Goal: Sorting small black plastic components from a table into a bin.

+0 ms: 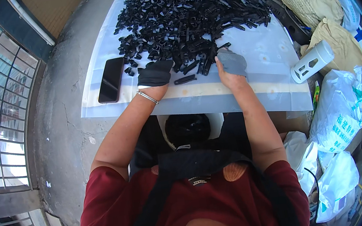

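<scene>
A large heap of small black plastic pieces (178, 18), some ring-like and some long like clips, covers the far part of the table. At its near left edge is my left hand (156, 76), in a black covering and curled closed; its fingertips are hidden. My right hand (231, 65), in a grey covering, is closed at the near right edge of the heap, thumb toward the middle. Whatever either hand holds is hidden. Between the hands lie several long black pieces (205, 62), with a single one (185, 80) apart nearer me.
A dark phone (111, 81) lies left on the pale-covered table (268, 85). A white cylinder with cut-outs (312, 61) leans at the right edge. Below the front edge, a pale bucket (215, 122) holds dark contents. Filled sacks (336, 109) crowd the right side.
</scene>
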A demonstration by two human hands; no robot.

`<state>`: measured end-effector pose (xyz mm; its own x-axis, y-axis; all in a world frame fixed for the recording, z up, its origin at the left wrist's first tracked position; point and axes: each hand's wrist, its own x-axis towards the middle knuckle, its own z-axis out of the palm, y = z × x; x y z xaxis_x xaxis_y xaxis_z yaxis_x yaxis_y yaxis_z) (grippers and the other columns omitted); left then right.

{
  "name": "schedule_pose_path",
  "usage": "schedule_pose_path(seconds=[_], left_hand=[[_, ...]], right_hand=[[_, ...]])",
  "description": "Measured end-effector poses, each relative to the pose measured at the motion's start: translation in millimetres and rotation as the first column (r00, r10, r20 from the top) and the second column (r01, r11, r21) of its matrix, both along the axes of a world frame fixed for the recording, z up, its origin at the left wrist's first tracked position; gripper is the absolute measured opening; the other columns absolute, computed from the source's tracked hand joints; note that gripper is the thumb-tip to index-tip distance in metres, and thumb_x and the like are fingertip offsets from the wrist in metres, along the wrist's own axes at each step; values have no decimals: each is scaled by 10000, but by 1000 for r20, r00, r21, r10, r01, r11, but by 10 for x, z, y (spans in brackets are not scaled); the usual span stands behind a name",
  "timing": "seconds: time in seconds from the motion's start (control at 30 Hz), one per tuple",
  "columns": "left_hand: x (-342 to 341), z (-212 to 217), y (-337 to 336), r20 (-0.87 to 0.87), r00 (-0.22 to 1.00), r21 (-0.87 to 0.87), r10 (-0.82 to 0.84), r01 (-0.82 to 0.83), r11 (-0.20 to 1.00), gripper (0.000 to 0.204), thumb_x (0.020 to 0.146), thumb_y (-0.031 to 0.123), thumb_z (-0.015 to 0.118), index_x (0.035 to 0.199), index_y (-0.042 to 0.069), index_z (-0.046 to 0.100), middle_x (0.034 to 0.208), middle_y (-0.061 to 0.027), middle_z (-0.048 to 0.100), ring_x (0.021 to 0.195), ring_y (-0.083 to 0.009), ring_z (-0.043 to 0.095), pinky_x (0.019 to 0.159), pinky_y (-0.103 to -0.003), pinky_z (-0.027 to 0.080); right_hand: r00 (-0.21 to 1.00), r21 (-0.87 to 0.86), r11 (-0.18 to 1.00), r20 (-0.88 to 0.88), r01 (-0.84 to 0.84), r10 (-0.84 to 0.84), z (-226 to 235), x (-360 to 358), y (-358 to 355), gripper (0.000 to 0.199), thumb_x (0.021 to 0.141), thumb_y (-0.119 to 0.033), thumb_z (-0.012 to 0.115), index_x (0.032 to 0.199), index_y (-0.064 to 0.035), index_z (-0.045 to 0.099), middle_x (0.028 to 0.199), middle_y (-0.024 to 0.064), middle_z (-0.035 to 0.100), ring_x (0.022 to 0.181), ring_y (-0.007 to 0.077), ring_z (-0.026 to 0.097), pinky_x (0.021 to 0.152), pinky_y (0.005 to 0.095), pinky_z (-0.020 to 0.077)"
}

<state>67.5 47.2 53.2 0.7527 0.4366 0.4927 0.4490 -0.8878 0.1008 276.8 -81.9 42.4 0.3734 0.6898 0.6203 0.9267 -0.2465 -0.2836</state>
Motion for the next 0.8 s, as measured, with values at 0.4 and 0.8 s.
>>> schedule_pose_path(seconds=[0.4, 0.8], left_hand=[[-312, 214, -683, 103, 976, -590, -192, 215, 778, 455, 755, 225, 638, 1149, 57, 484, 850, -193, 605, 791, -347, 587, 697, -386, 464], [-379, 207, -901, 193, 863, -665, 467, 465, -585, 346, 877, 305, 528, 1067, 17, 559, 958, -60, 604, 829, -135, 573, 711, -262, 463]], right_hand=[[615, 10, 699, -466, -715, 636, 349, -918, -575, 217, 802, -164, 598, 991, -57, 593, 890, 122, 608, 826, 229, 577, 725, 330, 448], [851, 34, 894, -293, -447, 437, 309, -1174, -498, 285, 747, -131, 656, 991, -16, 561, 885, 114, 595, 830, 250, 573, 762, 337, 419]])
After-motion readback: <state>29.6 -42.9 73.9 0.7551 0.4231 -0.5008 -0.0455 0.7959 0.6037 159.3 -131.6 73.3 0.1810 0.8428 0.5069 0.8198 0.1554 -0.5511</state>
